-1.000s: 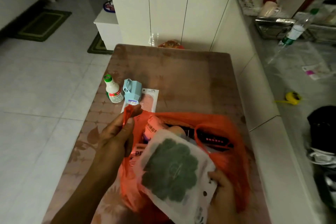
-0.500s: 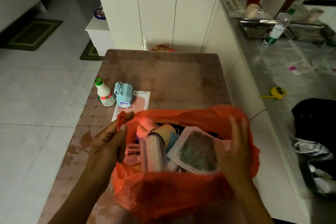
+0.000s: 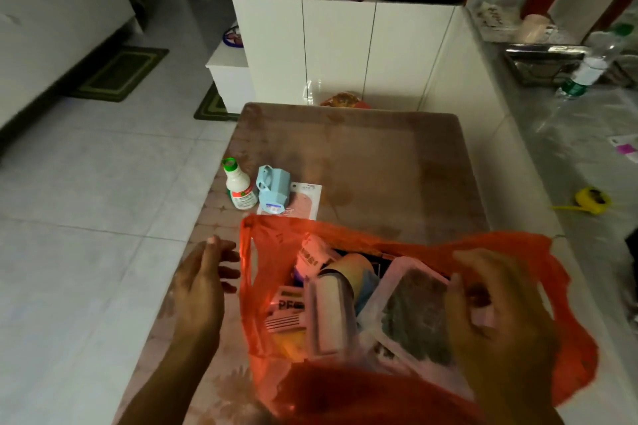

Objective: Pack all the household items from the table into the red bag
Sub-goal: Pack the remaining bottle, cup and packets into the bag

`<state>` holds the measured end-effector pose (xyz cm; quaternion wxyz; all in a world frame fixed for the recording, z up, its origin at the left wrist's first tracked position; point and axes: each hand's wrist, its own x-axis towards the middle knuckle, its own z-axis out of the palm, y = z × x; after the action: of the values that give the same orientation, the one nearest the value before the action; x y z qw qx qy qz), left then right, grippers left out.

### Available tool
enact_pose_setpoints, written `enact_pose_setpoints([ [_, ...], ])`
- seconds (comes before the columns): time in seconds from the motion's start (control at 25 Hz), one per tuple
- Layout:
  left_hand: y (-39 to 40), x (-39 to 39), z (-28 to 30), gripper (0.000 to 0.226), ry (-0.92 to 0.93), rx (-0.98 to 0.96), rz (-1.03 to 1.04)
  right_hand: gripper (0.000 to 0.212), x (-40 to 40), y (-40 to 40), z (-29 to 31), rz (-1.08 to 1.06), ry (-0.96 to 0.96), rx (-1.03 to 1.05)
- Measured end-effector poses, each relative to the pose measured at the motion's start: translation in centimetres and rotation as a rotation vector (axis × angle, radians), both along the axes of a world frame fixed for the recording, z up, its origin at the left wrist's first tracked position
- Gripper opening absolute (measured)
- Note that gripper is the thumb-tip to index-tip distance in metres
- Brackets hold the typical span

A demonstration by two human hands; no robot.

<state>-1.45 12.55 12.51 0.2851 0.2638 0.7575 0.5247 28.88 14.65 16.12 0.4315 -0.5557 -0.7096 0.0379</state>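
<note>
Red bag [image 3: 407, 386] at lower centre, part full. My right hand [image 3: 497, 317] curls over its rim, grip unclear; left hand [image 3: 198, 286] spread, empty, beside it. Unheld, the mouth may slump. White bottle [image 3: 239, 188], blue item [image 3: 272, 191], flat packet [image 3: 307, 198] wait mid-surface [image 3: 379, 162]; labels blurred.

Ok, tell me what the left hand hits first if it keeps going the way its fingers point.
The left hand is open, fingers aimed forward and slightly right. Straight on, it would probably meet the white bottle with the green cap first, the blue container just beyond; depth is uncertain.
</note>
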Motion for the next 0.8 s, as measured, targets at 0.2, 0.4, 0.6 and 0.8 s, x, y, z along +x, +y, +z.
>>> enact_pose_setpoints([
  [0.2,8.7,-6.2,-2.7,0.028,0.402,-0.013,-0.164,0.019,-6.1,0.5,-1.9,0.3,-0.104,-0.247],
  [0.4,21.4,-12.8,-6.9,0.065,0.933,-0.363,-0.488,0.024,-8.3,1.1,-4.1,0.26,0.03,-0.427],
  [0.6,25.2,-17.0,-11.2,0.036,0.871,-0.398,-0.615,0.046,-6.8,0.2,-6.3,0.076,-0.086,-0.492],
  [0.8,20.7,-14.7,-8.0,0.024,0.877,-0.23,-0.521,0.06,-6.4,-1.0,-7.0,0.029,0.026,-0.681],
])
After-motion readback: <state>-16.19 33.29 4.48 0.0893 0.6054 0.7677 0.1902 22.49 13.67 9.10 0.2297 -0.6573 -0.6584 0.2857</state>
